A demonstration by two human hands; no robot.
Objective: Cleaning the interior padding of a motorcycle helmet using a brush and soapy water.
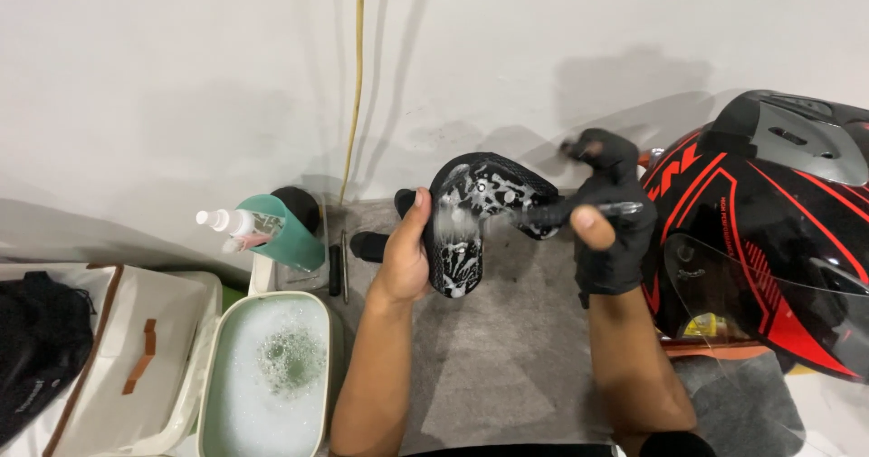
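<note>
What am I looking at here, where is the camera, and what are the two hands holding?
There is one picture, taken from a camera on a person's head, looking down at their own two arms. The left hand is bare and grips a curved black pad with a foamy white pattern. The right hand wears a black fingerless glove and holds a thin, blurred brush-like tool against the pad. The floor is covered by a grey mat. To the left stands a tub of soapy water, with a teal spray bottle behind it and a beige box beside it. At right lies a black and red helmet.
</note>
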